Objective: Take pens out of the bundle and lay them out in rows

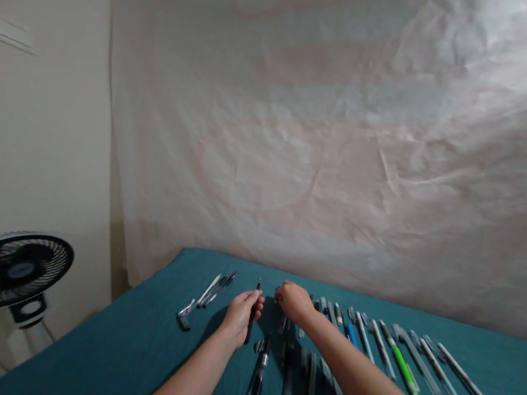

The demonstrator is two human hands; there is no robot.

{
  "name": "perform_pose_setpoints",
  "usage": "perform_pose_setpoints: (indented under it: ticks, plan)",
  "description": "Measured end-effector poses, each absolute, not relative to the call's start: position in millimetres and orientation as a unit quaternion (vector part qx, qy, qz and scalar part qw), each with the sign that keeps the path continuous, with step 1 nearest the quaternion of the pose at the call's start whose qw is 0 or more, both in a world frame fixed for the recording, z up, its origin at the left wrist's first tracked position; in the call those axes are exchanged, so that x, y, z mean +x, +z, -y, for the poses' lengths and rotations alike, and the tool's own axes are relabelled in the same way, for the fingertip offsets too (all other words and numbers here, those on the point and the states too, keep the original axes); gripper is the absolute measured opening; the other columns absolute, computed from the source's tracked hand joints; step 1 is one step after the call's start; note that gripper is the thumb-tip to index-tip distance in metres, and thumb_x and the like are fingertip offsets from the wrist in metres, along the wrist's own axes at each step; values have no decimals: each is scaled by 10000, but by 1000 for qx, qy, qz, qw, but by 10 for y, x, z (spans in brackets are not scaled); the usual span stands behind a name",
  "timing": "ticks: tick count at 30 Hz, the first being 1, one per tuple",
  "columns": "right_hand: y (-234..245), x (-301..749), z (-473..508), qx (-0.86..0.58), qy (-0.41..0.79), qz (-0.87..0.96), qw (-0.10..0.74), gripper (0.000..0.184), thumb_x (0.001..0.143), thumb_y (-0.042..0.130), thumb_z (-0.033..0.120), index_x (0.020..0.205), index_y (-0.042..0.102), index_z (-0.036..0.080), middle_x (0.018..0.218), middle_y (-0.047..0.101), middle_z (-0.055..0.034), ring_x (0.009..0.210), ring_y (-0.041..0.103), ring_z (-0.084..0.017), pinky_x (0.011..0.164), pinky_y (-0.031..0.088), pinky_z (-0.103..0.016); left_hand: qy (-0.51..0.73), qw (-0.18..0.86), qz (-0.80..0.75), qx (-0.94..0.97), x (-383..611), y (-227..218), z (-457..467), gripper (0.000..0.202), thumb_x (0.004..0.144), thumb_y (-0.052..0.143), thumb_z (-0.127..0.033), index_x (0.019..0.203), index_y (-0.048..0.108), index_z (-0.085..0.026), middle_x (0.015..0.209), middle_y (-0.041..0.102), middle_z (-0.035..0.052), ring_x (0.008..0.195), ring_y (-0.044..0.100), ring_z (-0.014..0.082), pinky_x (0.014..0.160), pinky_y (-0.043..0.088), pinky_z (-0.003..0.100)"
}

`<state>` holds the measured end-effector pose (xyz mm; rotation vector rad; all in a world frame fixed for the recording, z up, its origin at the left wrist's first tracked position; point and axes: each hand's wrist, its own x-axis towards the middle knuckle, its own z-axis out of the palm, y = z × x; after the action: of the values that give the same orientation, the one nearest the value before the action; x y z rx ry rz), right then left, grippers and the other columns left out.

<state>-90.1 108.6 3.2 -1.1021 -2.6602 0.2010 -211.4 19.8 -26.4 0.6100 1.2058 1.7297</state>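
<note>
My left hand (241,314) is closed around a thin black pen (253,313), which stands nearly upright with its tip above my fingers. My right hand (293,300) hovers just to the right with its fingers curled, pinching something small that I cannot make out. Both hands are over a table covered with a teal cloth (133,341). Several pens lie below the hands, among them a black and silver pen (257,377).
A row of several pens runs to the right, including a green pen (404,364) and a blue pen (351,334). A small group of pens (217,287) and a loose cap (183,321) lie at left. A fan (8,270) stands left of the table. A wrinkled white sheet (346,137) hangs behind.
</note>
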Motion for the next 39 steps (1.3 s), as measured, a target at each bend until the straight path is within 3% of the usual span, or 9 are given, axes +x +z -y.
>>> perform_pose_setpoints:
  ticks: [10,13,18,23,27,35,39]
  plan:
    - [70,-874,-1038,-364,151,903,169,238,710,471,132,809,677,200,930,608,-80,856,551,-185,703,346,-243,692,463,-493,254,-2093,-238,-186,148,702,577,-230,805,590,-125,658,590,22,518,516,48,465,405,149]
    - [89,-896,-1016,-362,217,883,205,180,711,504,205,730,678,162,809,631,-64,784,555,-172,660,351,-229,687,464,-494,260,-2090,-231,-183,154,704,576,-237,814,588,-130,665,588,17,516,512,45,467,398,149]
    - [105,-972,-1001,-363,376,812,261,395,785,397,399,717,652,106,550,589,-26,511,511,-98,480,353,-184,671,477,-489,289,-2043,-204,-170,203,689,588,-306,782,584,-126,661,582,15,528,509,52,467,380,151]
    - [102,-1016,-986,-352,504,725,312,335,728,482,410,776,638,118,605,597,-26,478,492,-71,438,365,-169,652,486,-485,323,-1974,-146,-139,237,679,588,-344,769,582,-125,647,576,8,511,494,51,465,360,154]
    - [161,-983,-1058,-353,549,669,356,308,661,557,407,718,639,116,612,590,-28,458,466,-64,408,347,-171,637,492,-490,335,-1957,-113,-119,244,667,599,-342,778,582,-126,653,584,12,519,501,55,469,358,159]
    - [473,-721,-1548,-386,538,574,482,325,686,520,389,861,591,124,807,596,-73,513,484,-65,433,376,-170,614,507,-489,357,-1939,-85,-76,254,663,605,-333,792,606,-114,676,605,35,548,524,72,472,374,171]
    - [470,-663,-1688,-414,522,560,492,332,727,464,379,912,564,122,837,594,-89,521,493,-63,449,397,-168,629,496,-490,344,-1979,-117,-108,251,663,609,-324,805,611,-117,694,611,39,566,536,73,495,390,175]
